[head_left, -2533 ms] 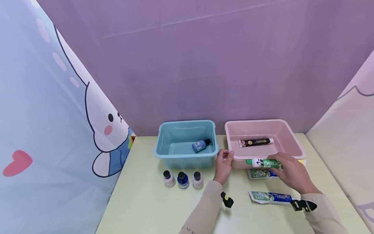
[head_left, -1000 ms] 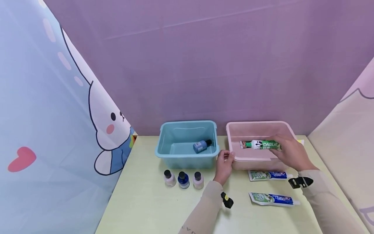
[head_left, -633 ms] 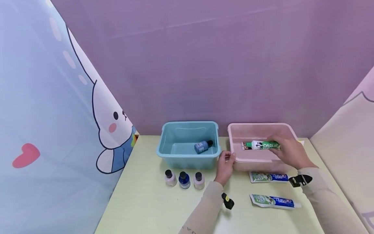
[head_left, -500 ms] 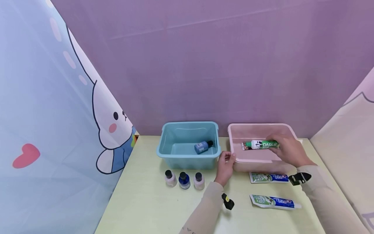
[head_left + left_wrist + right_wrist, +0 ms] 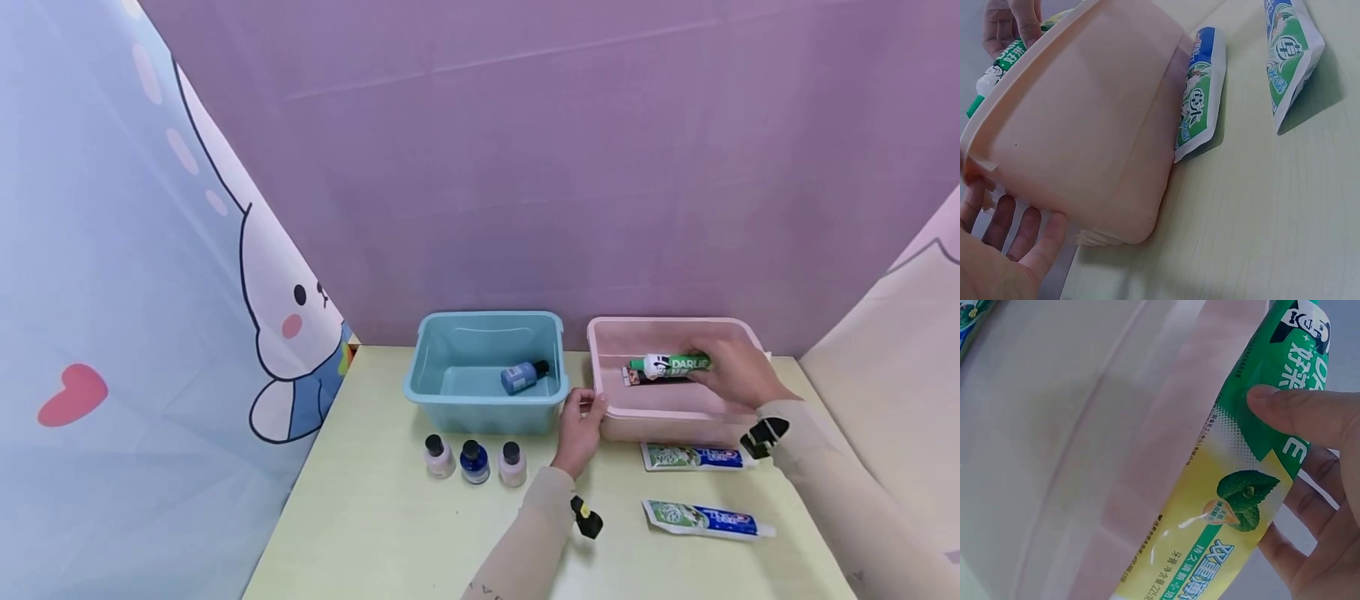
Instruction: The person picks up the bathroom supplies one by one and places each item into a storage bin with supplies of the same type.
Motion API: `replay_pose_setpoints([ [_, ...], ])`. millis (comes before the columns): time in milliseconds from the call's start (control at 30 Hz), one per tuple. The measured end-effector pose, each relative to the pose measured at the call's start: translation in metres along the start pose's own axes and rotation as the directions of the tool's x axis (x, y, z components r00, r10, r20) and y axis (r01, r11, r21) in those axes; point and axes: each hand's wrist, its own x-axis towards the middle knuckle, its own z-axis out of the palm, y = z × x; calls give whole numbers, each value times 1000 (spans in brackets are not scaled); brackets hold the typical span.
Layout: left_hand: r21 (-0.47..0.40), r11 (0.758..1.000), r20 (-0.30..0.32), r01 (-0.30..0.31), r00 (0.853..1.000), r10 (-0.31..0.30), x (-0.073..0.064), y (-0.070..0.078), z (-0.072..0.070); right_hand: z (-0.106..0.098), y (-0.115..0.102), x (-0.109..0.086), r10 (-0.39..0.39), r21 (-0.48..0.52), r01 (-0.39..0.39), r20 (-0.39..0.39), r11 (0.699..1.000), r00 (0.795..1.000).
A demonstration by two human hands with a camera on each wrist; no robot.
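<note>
My right hand point(image 5: 731, 369) holds a green, white and yellow toothpaste tube point(image 5: 678, 364) over the inside of the pink bin point(image 5: 678, 413). In the right wrist view the thumb lies across the tube's printed face point(image 5: 1235, 487), with the fingers behind it. Under that tube, on the bin's floor, a black toothpaste tube point(image 5: 633, 377) is partly hidden. My left hand point(image 5: 579, 433) grips the pink bin's near left corner, fingertips just below the rim in the left wrist view. Two blue-and-green toothpaste tubes point(image 5: 693, 457) lie on the table before the bin.
Left of the pink bin stands a blue bin point(image 5: 487, 400) holding a blue bottle point(image 5: 521, 377). In front of it three small black-capped bottles point(image 5: 474, 462) stand in a row on the pale table point(image 5: 375, 525). A purple cloth point(image 5: 525, 167) hangs behind.
The right hand has brought the green tube from the pink bin's front edge to over its inside, then slightly back. The left hand has kept its grip on the corner.
</note>
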Motion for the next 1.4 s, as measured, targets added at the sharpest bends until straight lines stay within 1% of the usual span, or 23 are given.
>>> replay_pose_setpoints([
  [100, 4, 1000, -3, 2, 1000, -2, 1, 0, 0, 3, 4, 5, -28, -11, 28, -13, 1000, 1000],
  [133, 6, 1000, -5, 5, 1000, -5, 1, 0, 0, 4, 5, 6, -22, -14, 22, -9, 1000, 1000],
  [300, 9, 1000, -10, 23, 1000, -23, 1, -1, 2, 9, 10, 11, 20, -22, -19, 55, 1000, 998],
  [433, -2, 1000, -9, 25, 1000, -25, 2, -2, 2, 10, 14, 17, 40, -17, -38, 108, 999, 993],
  [500, -4, 1000, -10, 20, 1000, -20, 2, -3, 2, 11, 17, 20, 55, -10, -54, 140, 998, 989],
  [667, -4, 1000, -8, 6, 1000, -6, 3, -4, 2, 13, 20, 28, 119, 18, -127, 239, 992, 964],
  [733, -5, 1000, -7, 6, 1000, -6, 3, -3, 2, 14, 22, 31, 126, 35, -139, 261, 990, 957],
  [933, -9, 1000, -7, 12, 1000, -12, 4, -4, 2, 21, 29, 38, 93, 94, -126, 295, 988, 951],
  [1033, -6, 1000, -8, 15, 1000, -16, 4, -3, 2, 23, 32, 40, 105, 120, -152, 333, 981, 937],
  [1167, -1, 1000, -8, 25, 1000, -25, 3, -3, 2, 26, 34, 40, 145, 133, -213, 395, 968, 907],
  [1267, -1, 1000, -12, 23, 1000, -23, 3, -3, 3, 27, 35, 41, 162, 133, -239, 427, 962, 890],
  [1333, -3, 1000, -15, 20, 1000, -20, 3, -2, 3, 27, 35, 42, 170, 139, -255, 442, 957, 881],
  [1400, -3, 1000, -15, 20, 1000, -20, 3, -2, 3, 28, 36, 44, 162, 160, -258, 453, 953, 877],
])
